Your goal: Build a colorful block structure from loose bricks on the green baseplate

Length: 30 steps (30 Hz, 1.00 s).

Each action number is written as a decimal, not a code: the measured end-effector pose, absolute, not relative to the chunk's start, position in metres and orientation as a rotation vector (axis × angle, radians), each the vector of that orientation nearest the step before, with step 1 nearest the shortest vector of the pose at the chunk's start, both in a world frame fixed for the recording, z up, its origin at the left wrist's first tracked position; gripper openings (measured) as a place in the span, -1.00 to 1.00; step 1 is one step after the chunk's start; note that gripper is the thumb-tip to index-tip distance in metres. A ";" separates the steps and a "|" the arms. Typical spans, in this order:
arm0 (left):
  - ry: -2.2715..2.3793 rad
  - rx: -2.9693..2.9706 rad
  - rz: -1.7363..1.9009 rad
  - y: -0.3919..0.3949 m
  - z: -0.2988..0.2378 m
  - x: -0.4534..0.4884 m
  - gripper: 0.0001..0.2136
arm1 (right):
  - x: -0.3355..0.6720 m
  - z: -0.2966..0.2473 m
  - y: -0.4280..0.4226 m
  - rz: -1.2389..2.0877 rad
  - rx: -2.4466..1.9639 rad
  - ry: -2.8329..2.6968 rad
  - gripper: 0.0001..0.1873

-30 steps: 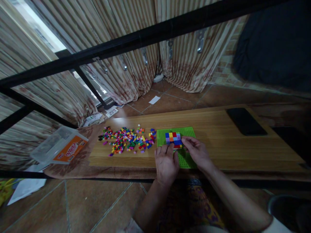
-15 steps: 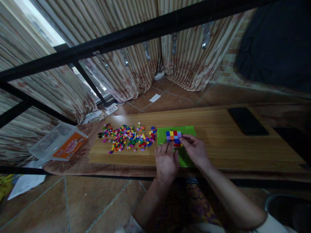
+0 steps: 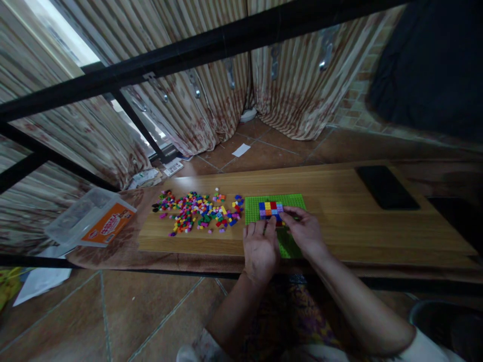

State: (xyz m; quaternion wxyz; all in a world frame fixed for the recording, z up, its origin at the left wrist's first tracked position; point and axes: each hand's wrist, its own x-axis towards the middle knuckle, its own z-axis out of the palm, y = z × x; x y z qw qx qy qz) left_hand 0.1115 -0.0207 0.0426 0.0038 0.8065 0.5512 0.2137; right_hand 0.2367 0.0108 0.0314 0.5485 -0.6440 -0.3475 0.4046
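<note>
A green studded baseplate (image 3: 292,201) lies on a wooden board (image 3: 358,226). On its far left part sits a small patch of coloured bricks (image 3: 270,208) in blue, yellow, red, orange and purple. My left hand (image 3: 259,247) rests on the plate's near left corner, fingers loosely bent and touching the plate. My right hand (image 3: 304,230) lies on the plate just right of the patch, its fingertips pinched at the patch's near right edge. What the fingers pinch is too small to make out. A heap of loose coloured bricks (image 3: 198,211) is spread to the left.
A clear plastic box with an orange label (image 3: 90,221) stands at the board's left end. A black phone (image 3: 387,187) lies at the far right. A black metal bar (image 3: 188,55) crosses overhead. Striped curtains (image 3: 188,110), tiled floor and scattered papers (image 3: 37,284) lie around.
Both hands stayed on the plate; the left fingers crept a little towards the brick patch and the right fingertips shifted slightly along its near edge. The view drifted a bit.
</note>
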 end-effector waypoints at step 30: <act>2.055 2.089 0.932 -0.047 0.016 0.011 -0.75 | 0.323 -0.015 -0.025 0.530 -1.711 -1.086 -0.50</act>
